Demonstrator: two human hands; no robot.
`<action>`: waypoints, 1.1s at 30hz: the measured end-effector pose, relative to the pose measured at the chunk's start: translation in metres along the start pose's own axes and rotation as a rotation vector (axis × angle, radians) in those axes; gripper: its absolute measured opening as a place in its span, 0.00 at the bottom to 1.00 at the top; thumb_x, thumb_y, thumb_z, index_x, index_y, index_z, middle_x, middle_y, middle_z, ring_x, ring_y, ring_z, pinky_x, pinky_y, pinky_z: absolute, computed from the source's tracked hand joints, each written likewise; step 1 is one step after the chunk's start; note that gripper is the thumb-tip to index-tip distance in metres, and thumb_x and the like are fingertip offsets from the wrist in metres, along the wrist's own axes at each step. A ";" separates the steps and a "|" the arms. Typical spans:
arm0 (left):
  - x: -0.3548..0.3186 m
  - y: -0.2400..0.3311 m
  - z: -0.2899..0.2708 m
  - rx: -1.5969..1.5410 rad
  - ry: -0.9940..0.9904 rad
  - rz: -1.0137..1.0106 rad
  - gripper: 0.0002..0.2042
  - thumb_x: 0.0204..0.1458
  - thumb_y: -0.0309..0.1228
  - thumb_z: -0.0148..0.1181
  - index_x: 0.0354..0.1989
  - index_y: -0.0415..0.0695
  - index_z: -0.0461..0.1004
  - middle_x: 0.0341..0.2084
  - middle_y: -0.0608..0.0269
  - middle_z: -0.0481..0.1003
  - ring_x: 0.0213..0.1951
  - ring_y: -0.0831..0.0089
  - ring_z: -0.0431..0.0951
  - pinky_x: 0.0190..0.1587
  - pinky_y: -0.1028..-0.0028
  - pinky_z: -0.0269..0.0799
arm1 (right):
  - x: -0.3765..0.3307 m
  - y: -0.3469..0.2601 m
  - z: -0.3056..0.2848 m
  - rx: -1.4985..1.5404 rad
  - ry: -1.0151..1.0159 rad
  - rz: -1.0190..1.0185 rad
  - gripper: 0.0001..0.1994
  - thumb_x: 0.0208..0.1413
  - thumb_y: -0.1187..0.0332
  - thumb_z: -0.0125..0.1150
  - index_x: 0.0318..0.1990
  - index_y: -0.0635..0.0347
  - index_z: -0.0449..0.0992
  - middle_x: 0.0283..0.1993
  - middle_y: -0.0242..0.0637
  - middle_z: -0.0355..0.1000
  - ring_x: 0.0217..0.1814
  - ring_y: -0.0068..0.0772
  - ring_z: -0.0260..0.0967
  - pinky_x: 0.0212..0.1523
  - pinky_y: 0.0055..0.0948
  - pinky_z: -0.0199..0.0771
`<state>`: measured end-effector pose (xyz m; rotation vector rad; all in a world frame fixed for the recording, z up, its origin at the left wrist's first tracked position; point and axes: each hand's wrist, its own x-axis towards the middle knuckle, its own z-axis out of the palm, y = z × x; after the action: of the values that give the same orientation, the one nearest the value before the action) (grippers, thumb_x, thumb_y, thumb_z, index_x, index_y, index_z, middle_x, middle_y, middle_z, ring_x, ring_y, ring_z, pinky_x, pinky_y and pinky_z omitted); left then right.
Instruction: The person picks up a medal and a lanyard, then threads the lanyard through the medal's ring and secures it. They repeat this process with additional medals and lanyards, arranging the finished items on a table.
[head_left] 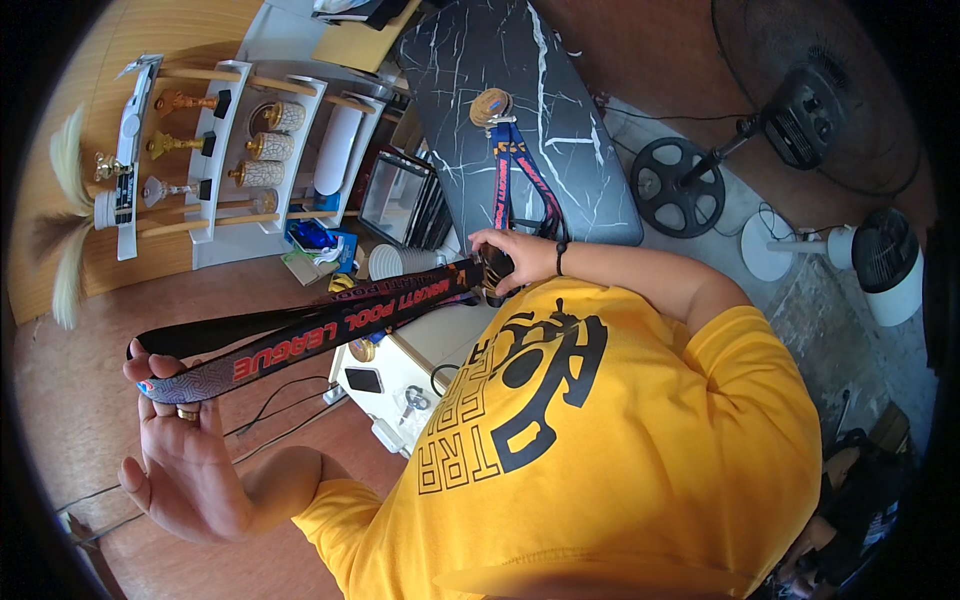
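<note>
Pictured in a furnished indoor room, seemingly at home or in a small office, judging by shelving [229, 125] lined with trophies [184, 145] and patterned jars [270, 146], a dark marble-patterned desk [585, 175], a phone [364, 380], a black fan [803, 112] and a white fan [888, 270]; hard to say which.

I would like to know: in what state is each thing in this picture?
Held ribbon: stretched straight.
Left hand: open, fingers in the ribbon's loop.
Held medal: partly covered.
Right hand: closed around that medal.
Table medal: lying on black table.
Phone: lying on white table.
Large fan: upright; running or off, cannot tell.
</note>
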<state>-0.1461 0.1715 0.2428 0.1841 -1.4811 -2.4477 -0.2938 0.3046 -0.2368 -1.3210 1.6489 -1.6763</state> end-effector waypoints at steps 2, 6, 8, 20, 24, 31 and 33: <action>0.001 0.001 -0.001 -0.004 -0.004 -0.005 0.44 0.49 0.25 0.53 0.70 0.39 0.31 0.70 0.51 0.42 0.71 0.53 0.41 0.70 0.49 0.21 | 0.001 0.002 0.001 -0.003 0.032 -0.031 0.34 0.38 0.61 0.76 0.53 0.56 0.63 0.56 0.43 0.65 0.60 0.45 0.64 0.59 0.37 0.64; 0.003 0.002 -0.002 0.001 0.000 -0.003 0.43 0.49 0.25 0.53 0.70 0.39 0.32 0.70 0.49 0.42 0.71 0.53 0.42 0.70 0.49 0.21 | 0.003 0.002 0.000 -0.022 0.093 -0.031 0.26 0.40 0.64 0.72 0.47 0.58 0.66 0.54 0.42 0.66 0.58 0.46 0.65 0.57 0.37 0.65; 0.004 0.003 -0.003 0.007 0.020 0.001 0.42 0.49 0.25 0.53 0.70 0.39 0.33 0.70 0.49 0.43 0.71 0.54 0.42 0.70 0.50 0.21 | 0.003 0.000 -0.002 -0.029 0.118 -0.062 0.25 0.41 0.64 0.71 0.46 0.57 0.67 0.53 0.42 0.66 0.57 0.46 0.65 0.58 0.37 0.65; 0.009 0.009 -0.013 0.030 0.032 0.006 0.42 0.51 0.26 0.53 0.69 0.34 0.31 0.67 0.51 0.49 0.70 0.53 0.44 0.70 0.49 0.25 | -0.006 -0.001 -0.020 -0.139 0.168 -0.131 0.22 0.48 0.63 0.67 0.51 0.57 0.73 0.53 0.40 0.68 0.57 0.44 0.66 0.59 0.40 0.63; 0.010 0.011 -0.017 0.044 0.053 0.011 0.42 0.51 0.27 0.53 0.69 0.35 0.31 0.68 0.52 0.48 0.71 0.55 0.43 0.70 0.50 0.25 | -0.012 0.002 -0.024 -0.165 0.231 -0.132 0.22 0.49 0.61 0.66 0.51 0.59 0.73 0.56 0.43 0.69 0.58 0.44 0.67 0.59 0.40 0.64; 0.010 0.013 -0.020 0.063 0.083 0.009 0.42 0.52 0.27 0.52 0.70 0.36 0.31 0.68 0.53 0.47 0.71 0.56 0.43 0.70 0.50 0.26 | -0.012 0.005 -0.026 -0.200 0.253 -0.161 0.19 0.51 0.61 0.64 0.49 0.59 0.75 0.54 0.45 0.72 0.54 0.46 0.71 0.54 0.39 0.70; 0.010 0.013 -0.020 0.061 0.088 0.009 0.41 0.52 0.27 0.52 0.69 0.36 0.31 0.68 0.53 0.47 0.71 0.56 0.43 0.70 0.50 0.26 | -0.011 0.005 -0.027 -0.190 0.276 -0.187 0.18 0.51 0.61 0.63 0.48 0.59 0.76 0.53 0.44 0.73 0.52 0.46 0.72 0.53 0.38 0.71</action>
<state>-0.1488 0.1460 0.2454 0.2923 -1.5159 -2.3575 -0.3126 0.3268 -0.2403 -1.4208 1.9337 -1.9229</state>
